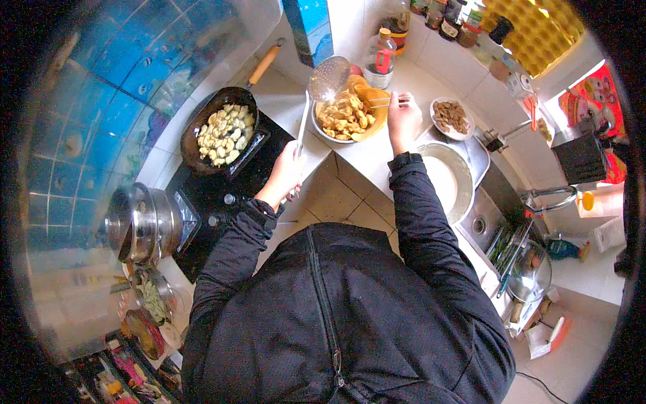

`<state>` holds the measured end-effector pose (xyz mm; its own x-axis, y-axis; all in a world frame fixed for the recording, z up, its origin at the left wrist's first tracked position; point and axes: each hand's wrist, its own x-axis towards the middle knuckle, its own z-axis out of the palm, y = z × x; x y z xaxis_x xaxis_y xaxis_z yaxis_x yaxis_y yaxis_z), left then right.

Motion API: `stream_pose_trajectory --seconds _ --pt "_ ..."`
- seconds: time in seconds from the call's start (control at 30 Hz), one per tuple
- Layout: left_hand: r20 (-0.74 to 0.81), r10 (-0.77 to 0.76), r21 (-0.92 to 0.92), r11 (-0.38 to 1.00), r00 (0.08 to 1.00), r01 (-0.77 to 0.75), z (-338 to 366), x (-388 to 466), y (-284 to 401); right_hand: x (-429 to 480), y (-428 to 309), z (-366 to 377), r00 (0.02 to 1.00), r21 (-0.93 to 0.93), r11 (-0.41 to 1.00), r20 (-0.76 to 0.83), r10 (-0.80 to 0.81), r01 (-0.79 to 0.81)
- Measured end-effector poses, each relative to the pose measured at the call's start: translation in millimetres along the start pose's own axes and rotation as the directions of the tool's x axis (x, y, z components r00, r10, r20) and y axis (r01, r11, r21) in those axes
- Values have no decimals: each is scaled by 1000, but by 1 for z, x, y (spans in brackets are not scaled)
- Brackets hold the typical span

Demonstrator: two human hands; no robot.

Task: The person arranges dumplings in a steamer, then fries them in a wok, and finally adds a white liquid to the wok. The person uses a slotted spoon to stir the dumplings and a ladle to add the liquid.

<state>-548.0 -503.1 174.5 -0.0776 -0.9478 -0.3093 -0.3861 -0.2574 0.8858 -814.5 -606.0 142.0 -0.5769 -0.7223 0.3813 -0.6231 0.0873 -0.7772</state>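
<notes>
My left hand [285, 174] grips the long handle of a perforated metal skimmer [329, 81], whose round head hangs over the left rim of a bowl [348, 140]. Golden fried pieces [345, 113] fill that bowl, and larger yellow-brown flat pieces [367, 92] lie at its far side. Pinched in my right hand [405, 118], a pair of light chopsticks [379, 102] points left over the bowl; whether their tips touch the food I cannot tell. Left of my left hand, a dark wok [189, 139] on the stove holds many pale, lightly browned chunks [227, 134].
A large basin [463, 187] with white content stands by my right forearm, beyond it a plate of brown pieces [450, 117]. Sauce bottles [379, 63] stand behind the bowl. A steel steamer pot [156, 222] occupies the near burner. The wok's wooden handle [265, 65] points towards the wall corner.
</notes>
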Motion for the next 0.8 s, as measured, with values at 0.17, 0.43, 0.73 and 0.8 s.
stream_pose_trajectory --seconds 0.17,0.43,0.73,0.8 --pt "54 -106 -182 977 993 114 -7 -5 -1 -1 -10 5 1000 0 1000 -7 18 -18" --pt "331 -84 -680 669 940 299 -28 -4 -10 -14 -13 8 1000 -22 1000 -23 -4 4" --pt "358 239 -934 76 903 350 -116 -79 -26 -29 30 46 999 -6 999 39 -33 33" --pt "200 129 -968 180 971 176 -143 -95 -38 -37 46 57 993 147 984 70 93 -102"
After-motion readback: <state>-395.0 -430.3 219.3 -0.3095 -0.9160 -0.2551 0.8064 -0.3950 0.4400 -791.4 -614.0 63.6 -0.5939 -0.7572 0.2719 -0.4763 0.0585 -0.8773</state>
